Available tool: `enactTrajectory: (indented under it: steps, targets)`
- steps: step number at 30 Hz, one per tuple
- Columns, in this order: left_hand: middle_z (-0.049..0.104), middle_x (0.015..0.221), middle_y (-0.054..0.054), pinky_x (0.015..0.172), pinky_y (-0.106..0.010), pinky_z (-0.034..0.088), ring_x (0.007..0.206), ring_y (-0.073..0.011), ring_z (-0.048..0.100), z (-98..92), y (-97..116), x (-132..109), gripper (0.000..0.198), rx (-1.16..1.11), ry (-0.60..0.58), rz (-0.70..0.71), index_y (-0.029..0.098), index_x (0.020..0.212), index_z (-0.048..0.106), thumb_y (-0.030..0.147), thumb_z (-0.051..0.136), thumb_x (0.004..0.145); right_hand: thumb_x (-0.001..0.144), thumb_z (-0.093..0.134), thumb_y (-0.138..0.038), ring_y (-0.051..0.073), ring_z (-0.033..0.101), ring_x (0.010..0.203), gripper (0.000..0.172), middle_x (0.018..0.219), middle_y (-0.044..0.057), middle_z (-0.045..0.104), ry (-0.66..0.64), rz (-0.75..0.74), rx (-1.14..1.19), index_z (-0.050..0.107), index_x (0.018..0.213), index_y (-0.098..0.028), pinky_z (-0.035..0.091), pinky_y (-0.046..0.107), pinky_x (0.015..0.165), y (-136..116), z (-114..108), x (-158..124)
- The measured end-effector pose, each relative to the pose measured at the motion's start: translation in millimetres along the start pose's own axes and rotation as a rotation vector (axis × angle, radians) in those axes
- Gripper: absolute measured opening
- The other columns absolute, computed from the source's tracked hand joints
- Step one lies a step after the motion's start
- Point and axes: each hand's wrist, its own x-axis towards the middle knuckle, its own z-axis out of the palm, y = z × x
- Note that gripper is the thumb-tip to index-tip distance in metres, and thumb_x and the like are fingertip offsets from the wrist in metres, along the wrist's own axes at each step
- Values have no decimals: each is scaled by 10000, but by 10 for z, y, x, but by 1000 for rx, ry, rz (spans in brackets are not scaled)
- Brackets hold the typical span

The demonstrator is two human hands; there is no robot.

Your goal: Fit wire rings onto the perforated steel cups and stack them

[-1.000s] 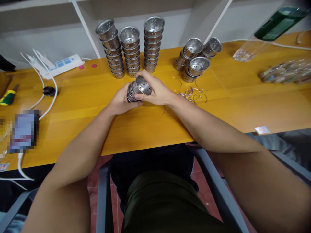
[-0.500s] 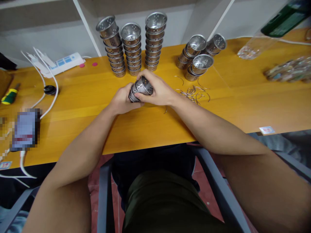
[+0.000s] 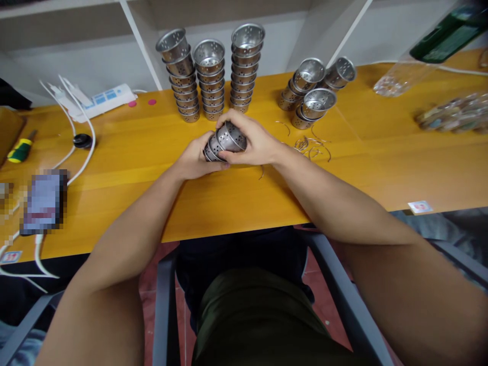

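Over the table's middle, my left hand (image 3: 193,156) is wrapped round the base end of a few nested perforated metal cups (image 3: 213,147). The cup at the open end (image 3: 233,136) is gripped by my right hand (image 3: 257,138), thumb below its rim and fingers over the top. This short stack lies tilted, its mouth towards the right. How many cups are nested in it is partly hidden by my fingers. Just behind my hands rise three tall stacks of the same cups: a left one (image 3: 185,95), a middle one (image 3: 212,86) and a right one (image 3: 244,76).
Shorter cup stacks (image 3: 314,104) stand right of centre, with loose bent wires (image 3: 305,146) before them. Farther right are a clear bottle (image 3: 394,81) and plastic-wrapped items (image 3: 453,112). A power strip (image 3: 109,100), cables, a phone (image 3: 43,203) and a screwdriver (image 3: 21,150) lie left.
My right hand and the end cup have shifted slightly right, and more of the cup beneath shows. My left hand keeps its hold. The whole view has moved a little.
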Motion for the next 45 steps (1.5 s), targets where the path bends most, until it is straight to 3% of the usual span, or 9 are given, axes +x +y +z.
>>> enactTrajectory:
  steps: [7, 10, 13, 18, 26, 32, 36, 41, 45]
  targets:
    - [879, 1278, -123, 1033, -566, 777, 1182, -409, 888, -16, 70, -15, 1000, -57, -81, -44, 215, 1403, 824, 919, 1140, 767, 977, 965, -916, 455, 731, 1492, 920, 1570, 166, 763, -33, -136, 11, 740, 1596, -273, 575, 697, 1416, 24, -57, -19]
    - [865, 1378, -135, 1131, -587, 756, 1303, -442, 885, 32, 59, -41, 1133, 27, -4, -44, 235, 1480, 739, 938, 1174, 706, 953, 1014, -881, 492, 701, 1591, 1038, 1699, 188, 728, -29, -119, 16, 690, 1730, -272, 545, 717, 1462, 48, -31, -56]
    - [830, 1477, -151, 1152, -608, 753, 1321, -449, 896, 62, 3, -60, 1341, 125, 81, -46, 280, 1676, 560, 733, 1297, 652, 891, 1084, -851, 520, 668, 1661, 1209, 1804, 191, 674, -2, -33, 45, 603, 1845, -285, 543, 727, 1479, 103, 15, -104]
    - [833, 1435, -115, 994, -604, 749, 1155, -413, 917, 17, -72, -72, 1344, 203, 41, -60, 369, 1769, 382, 336, 1228, 725, 808, 1143, -859, 489, 726, 1522, 1135, 1575, 135, 763, 19, 34, 103, 678, 1678, -297, 610, 734, 1409, 171, 74, -113]
    - [847, 1414, -95, 1121, -628, 771, 1293, -428, 917, 44, 3, -47, 1288, 38, -31, -23, 363, 1738, 479, 681, 1255, 760, 712, 1165, -955, 445, 742, 1378, 1093, 1405, 111, 783, 30, 61, 163, 726, 1473, -305, 655, 713, 1315, 52, 14, -72]
    - [815, 1502, -128, 1099, -677, 805, 1359, -485, 912, -8, 83, -119, 1256, -19, -95, -101, 380, 1734, 528, 700, 1262, 766, 692, 1171, -984, 451, 730, 1426, 1125, 1420, 113, 776, 4, 49, 209, 733, 1478, -308, 651, 699, 1315, 35, -5, -89]
    - [801, 1574, -152, 1213, -674, 784, 1486, -496, 866, -51, 140, -130, 1295, -36, -108, -110, 339, 1743, 549, 782, 1232, 737, 675, 1168, -1009, 467, 712, 1497, 1180, 1482, 127, 758, -13, 16, 206, 732, 1517, -307, 639, 710, 1350, 30, -77, -96]
    - [847, 1488, -149, 1245, -678, 766, 1437, -491, 874, -75, 131, -79, 1206, 51, -26, -103, 269, 1582, 700, 946, 1184, 709, 693, 1124, -1066, 499, 714, 1549, 1213, 1554, 146, 755, 48, 32, 135, 731, 1554, -307, 625, 756, 1397, 62, -47, -63]
    - [860, 1485, -169, 1293, -695, 745, 1433, -494, 872, -167, -40, -55, 1258, 141, 150, -72, 254, 1497, 744, 1087, 1133, 639, 763, 1072, -1090, 517, 705, 1582, 1224, 1619, 172, 754, 192, 63, 62, 704, 1624, -300, 591, 800, 1446, 196, 53, -51]
